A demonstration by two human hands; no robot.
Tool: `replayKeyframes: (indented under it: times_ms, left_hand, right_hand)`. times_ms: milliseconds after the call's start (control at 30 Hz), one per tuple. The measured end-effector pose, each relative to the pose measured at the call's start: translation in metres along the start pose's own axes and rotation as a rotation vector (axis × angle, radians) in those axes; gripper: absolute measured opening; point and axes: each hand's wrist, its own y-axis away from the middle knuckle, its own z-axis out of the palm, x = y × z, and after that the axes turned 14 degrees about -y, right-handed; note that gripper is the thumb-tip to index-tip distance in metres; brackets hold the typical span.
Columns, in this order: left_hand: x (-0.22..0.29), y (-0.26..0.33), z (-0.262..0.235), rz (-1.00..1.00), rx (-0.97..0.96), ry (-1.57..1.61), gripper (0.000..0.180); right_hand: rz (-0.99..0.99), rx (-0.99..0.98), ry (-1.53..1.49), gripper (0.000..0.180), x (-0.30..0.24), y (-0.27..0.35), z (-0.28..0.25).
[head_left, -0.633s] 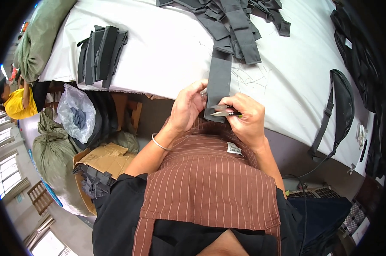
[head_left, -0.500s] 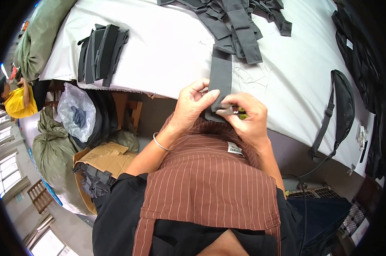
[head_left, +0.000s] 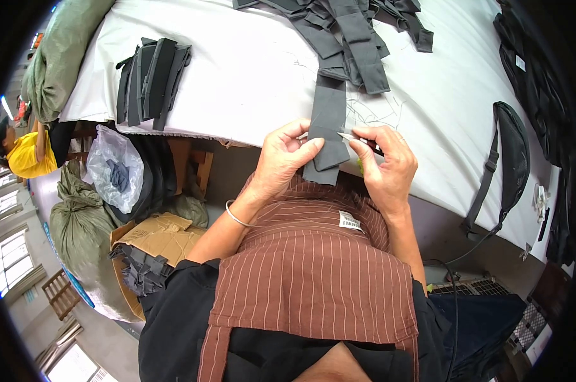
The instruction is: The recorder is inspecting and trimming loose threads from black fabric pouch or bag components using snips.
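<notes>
My left hand [head_left: 286, 156] pinches the left edge of a dark grey fabric strip [head_left: 327, 124] that hangs over the near edge of the white table [head_left: 249, 76]. My right hand [head_left: 386, 167] grips a small thread snipper [head_left: 359, 140] with a dark red handle, its metal tip touching the strip's right edge. The strip's lower end is folded and hangs in front of my brown striped apron [head_left: 313, 274].
A heap of similar dark grey strips [head_left: 345, 28] lies at the table's far side, and a neat stack of them [head_left: 151, 79] at the left. A black waist bag [head_left: 511, 153] lies at the right. Sacks, a plastic bag [head_left: 113, 172] and a cardboard box [head_left: 151, 239] stand on the floor at left, near a person in yellow [head_left: 20, 156].
Both hands have shifted slightly along the strip, and the snipper's tip now rests higher on its right edge. Otherwise nothing has moved.
</notes>
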Motion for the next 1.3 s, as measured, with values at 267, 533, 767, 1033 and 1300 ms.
replayKeyframes:
  times_ms: [267, 533, 767, 1033, 1300]
  left_hand:
    - [-0.008, -0.002, -0.001, 0.163, -0.021, -0.212, 0.023]
    - [-0.008, -0.003, 0.004, 0.185, -0.003, -0.272, 0.022]
    - [-0.008, -0.002, 0.002, 0.165, -0.011, -0.286, 0.019]
    - [0.002, 0.006, 0.011, 0.202, 0.034, -0.417, 0.016]
    - [0.018, 0.006, 0.009, 0.537, -0.161, -1.045, 0.018]
  right_hand:
    - [0.104, -0.049, -0.117, 0.012, -0.009, -0.001, 0.005]
    - [0.038, -0.036, -0.085, 0.012, -0.006, -0.002, 0.014]
    - [-0.084, -0.035, 0.009, 0.012, -0.002, -0.001, 0.013]
    - [0.388, 0.078, -0.549, 0.017, -0.002, -0.004, 0.01]
    - [0.474, 0.07, -0.857, 0.043, 0.005, -0.012, 0.005]
